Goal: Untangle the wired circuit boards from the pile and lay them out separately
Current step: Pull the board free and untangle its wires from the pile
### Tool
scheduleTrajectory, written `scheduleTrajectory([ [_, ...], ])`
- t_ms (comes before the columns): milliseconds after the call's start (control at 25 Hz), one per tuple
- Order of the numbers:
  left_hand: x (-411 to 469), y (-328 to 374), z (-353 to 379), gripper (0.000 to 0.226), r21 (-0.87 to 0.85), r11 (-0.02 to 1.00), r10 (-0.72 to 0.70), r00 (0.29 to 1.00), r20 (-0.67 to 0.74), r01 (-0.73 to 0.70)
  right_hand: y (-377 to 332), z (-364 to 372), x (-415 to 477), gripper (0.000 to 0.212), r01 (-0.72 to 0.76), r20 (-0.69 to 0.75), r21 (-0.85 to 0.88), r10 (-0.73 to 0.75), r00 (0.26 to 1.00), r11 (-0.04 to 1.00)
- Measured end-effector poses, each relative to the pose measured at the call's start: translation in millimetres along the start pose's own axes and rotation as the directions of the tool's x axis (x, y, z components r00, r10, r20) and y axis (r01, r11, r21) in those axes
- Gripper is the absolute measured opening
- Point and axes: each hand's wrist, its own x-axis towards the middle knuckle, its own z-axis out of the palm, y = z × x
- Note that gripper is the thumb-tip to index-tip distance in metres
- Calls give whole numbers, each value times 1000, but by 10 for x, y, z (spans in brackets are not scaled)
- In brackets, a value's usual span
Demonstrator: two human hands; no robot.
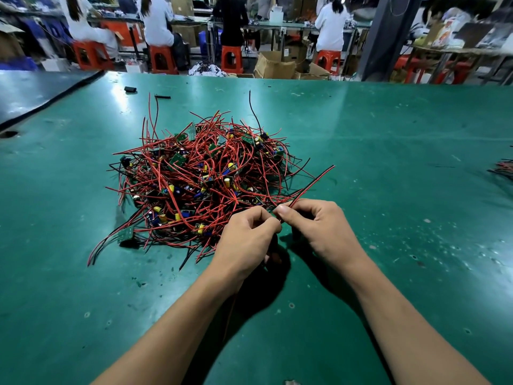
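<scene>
1. Closest to you, both forearms come in from the bottom edge and meet over the green table mat, just at the near right rim of the pile.
2. Your left hand is curled up, thumb and forefinger pinched together right next to your right thumb. It looks like it's on the near end of the same wire pair, but whatever sits inside the curl is hidden.
3. Your right hand pinches a red-and-black wire pair between thumb and forefinger. The pair runs fairly straight, with its long axis going diagonally away from you and its free tip pointing up and to the right, clear of the heap.
4. The pile of wired circuit boards sits mid-table, just beyond and left of your hands. It's a dome of red and black leads with little green boards and yellow and blue parts mixed in. Leads stick out every which way.
5. One small green board lies at the pile's near left edge.
6. Another wire bundle peeks in at the far right.
7. Two small black bits lie past the pile.
8. Way back, people sit on orange stools at benches.
</scene>
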Motion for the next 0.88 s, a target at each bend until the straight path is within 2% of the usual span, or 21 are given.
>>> scheduleTrajectory([
  [200,1,2,19,15,18,1000,-14,999,32,14,105,10,101,38,-55,-140,56,63,988,997],
  [400,-26,45,38,13,-35,999,-9,995,101,13,131,-40,173,34,-114,-274,230,177,945,966],
  [640,-41,99,28,14,-106,994,42,983,177,-23,-18,-63,208,24,-125,-259,562,319,912,817],
  [880,-67,124,21,16,-130,991,55,967,248,-24,-131,-155,174,26,-138,-197,722,393,898,678],
])
